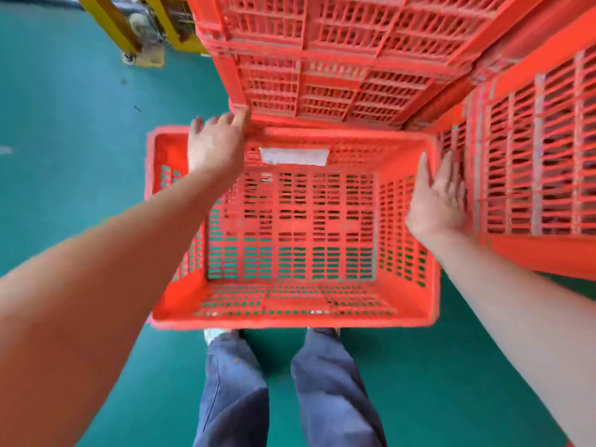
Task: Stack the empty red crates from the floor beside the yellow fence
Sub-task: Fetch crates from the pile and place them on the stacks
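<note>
An empty red slotted crate (292,317) sits open side up straight below me, with a white label (293,155) on its far inner wall. Green floor shows through the near part of its bottom and red through the far part. My left hand (214,146) lies over the crate's far left rim, fingers spread and fingertips touching the tall stack of red crates (338,59) behind it. My right hand (438,195) is flat and open just outside the right rim, palm towards the crate, beside another red crate (535,175). Neither hand grips anything.
Yellow fence posts (119,24) with a bolted foot stand at the top left, next to the stack. Green floor (64,124) spreads to the left and behind me. My legs in blue trousers (232,382) stand close against the crate's near side.
</note>
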